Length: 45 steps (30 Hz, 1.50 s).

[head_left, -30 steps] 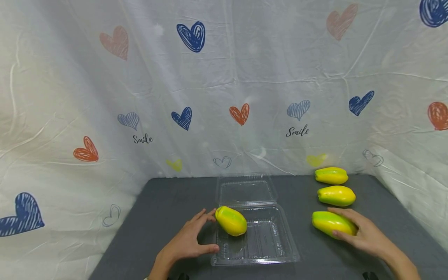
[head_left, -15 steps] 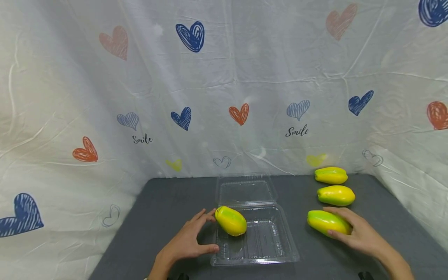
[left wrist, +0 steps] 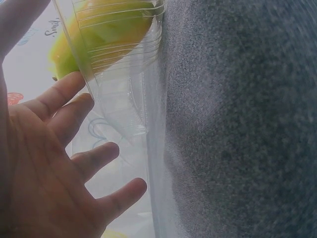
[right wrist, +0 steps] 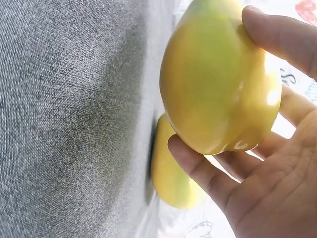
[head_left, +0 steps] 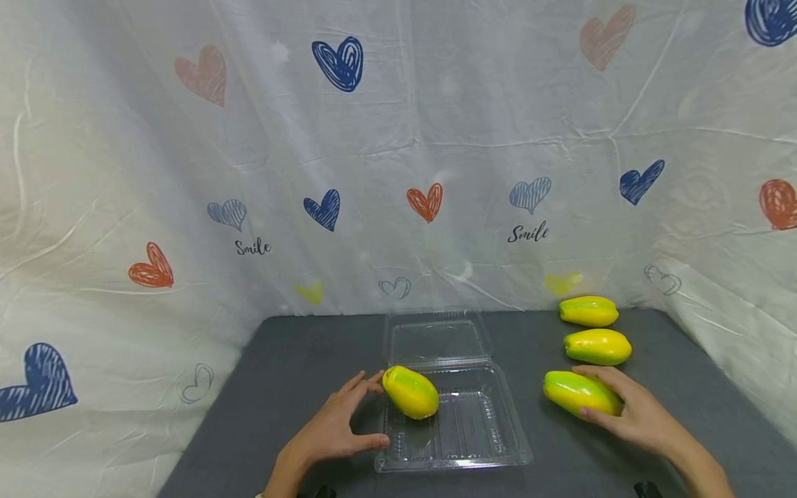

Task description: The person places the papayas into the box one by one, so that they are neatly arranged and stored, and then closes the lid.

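A clear plastic clamshell container lies with its lid folded back, away from me. Inside its left part sits a yellow-green papaya, also seen through the plastic wall in the left wrist view. Spread fingers of my left hand rest at the container's left rim, the thumb near its front corner. To the right of the container, my right hand grips a second papaya between thumb and fingers. The right wrist view shows this papaya close over the table, its shadow on the cloth.
Two more papayas, a nearer one and a farther one, lie in a row at the back right of the dark grey table. A white curtain printed with hearts hangs behind and around the table.
My right hand has moved slightly left with the papaya in its grip, slowing in the last half second. My left hand and the container have stayed where they were.
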Each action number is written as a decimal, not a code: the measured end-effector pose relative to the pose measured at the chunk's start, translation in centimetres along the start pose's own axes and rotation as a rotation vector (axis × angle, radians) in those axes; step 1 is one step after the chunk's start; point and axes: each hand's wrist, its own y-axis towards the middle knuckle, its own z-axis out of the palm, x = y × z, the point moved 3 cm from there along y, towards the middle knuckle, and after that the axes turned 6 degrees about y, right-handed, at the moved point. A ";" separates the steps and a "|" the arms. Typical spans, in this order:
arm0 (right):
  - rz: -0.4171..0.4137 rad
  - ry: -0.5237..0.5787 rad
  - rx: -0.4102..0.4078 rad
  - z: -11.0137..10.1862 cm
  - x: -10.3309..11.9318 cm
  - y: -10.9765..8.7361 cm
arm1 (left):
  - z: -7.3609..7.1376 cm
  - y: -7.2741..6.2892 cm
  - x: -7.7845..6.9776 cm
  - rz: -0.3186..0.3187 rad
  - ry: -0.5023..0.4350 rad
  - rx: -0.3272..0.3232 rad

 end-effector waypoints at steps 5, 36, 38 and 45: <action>0.019 0.008 0.009 0.1 0.1 0.1 | -0.1 0.0 -0.1 0.003 0.003 -0.003; -0.049 0.067 -0.001 0.8 3.6 2.1 | 0.0 0.0 0.1 0.013 0.010 -0.005; -0.051 0.079 0.008 1.0 4.1 2.3 | 0.0 0.0 0.1 0.012 0.012 -0.005; -0.099 0.082 0.001 1.9 5.5 3.2 | 0.0 -0.1 0.0 0.009 0.016 -0.004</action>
